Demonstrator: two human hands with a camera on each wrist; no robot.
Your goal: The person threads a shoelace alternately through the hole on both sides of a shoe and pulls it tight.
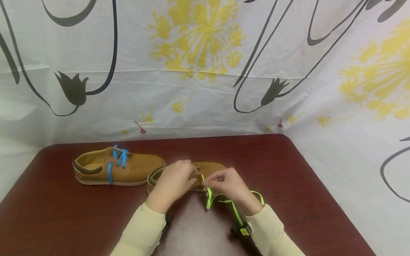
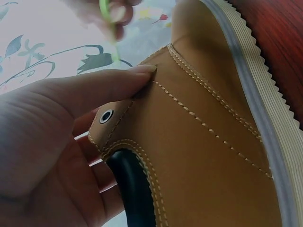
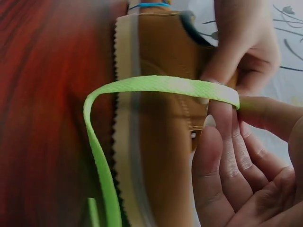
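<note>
A brown shoe [image 1: 209,167] with pale stitching lies on the table, its toe to the right. My left hand [image 1: 176,181] grips its eyelet flap [image 2: 142,90], thumb on the outer side and fingers behind; a metal-rimmed eyelet [image 2: 106,116] shows beside the thumb. Just right of it, my right hand [image 1: 229,185] pinches a flat neon-green shoelace [image 3: 156,83] near the flap. The lace loops away from the fingers and trails below the right hand. In the head view my left hand hides the middle of the shoe. Whether the lace passes through an eyelet, I cannot tell.
A second brown shoe [image 1: 141,167], laced in blue [image 1: 122,156], sits behind to the left. Both shoes are on a dark red table [image 1: 256,153] with rounded back corners. A white patterned cloth [image 1: 198,117] hangs behind it and along the sides.
</note>
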